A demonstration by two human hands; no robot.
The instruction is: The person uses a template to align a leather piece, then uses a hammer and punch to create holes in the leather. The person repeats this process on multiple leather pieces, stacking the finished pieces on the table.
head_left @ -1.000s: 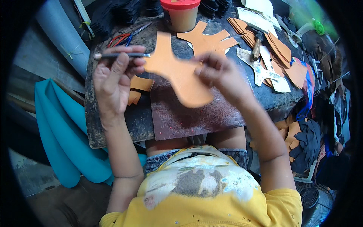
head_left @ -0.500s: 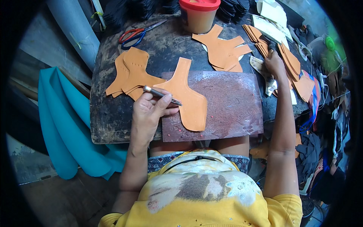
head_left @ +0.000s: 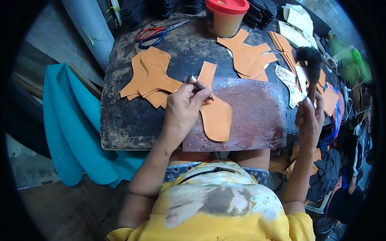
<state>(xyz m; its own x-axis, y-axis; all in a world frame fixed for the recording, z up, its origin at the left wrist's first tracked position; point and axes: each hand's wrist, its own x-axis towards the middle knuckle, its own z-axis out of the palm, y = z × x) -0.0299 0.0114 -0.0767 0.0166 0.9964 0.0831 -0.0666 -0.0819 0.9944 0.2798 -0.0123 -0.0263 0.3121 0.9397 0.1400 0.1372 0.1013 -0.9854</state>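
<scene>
A tan leather piece lies on a reddish-brown cutting mat at the table's front edge. My left hand rests on the piece and holds a thin metal punch tool, its tip pointing down at the leather. My right hand is raised at the right of the mat and grips the handle of a dark-headed mallet, held up above the table.
A stack of tan leather pieces lies left of the mat, another pile behind it. Red and blue scissors and a red-lidded jar stand at the back. More leather cutouts and scraps fill the right side. A blue cloth hangs at the left.
The leather piece came down from between my hands onto the mat. My left hand set the punch on it. My right hand reached right and lifted the mallet.
</scene>
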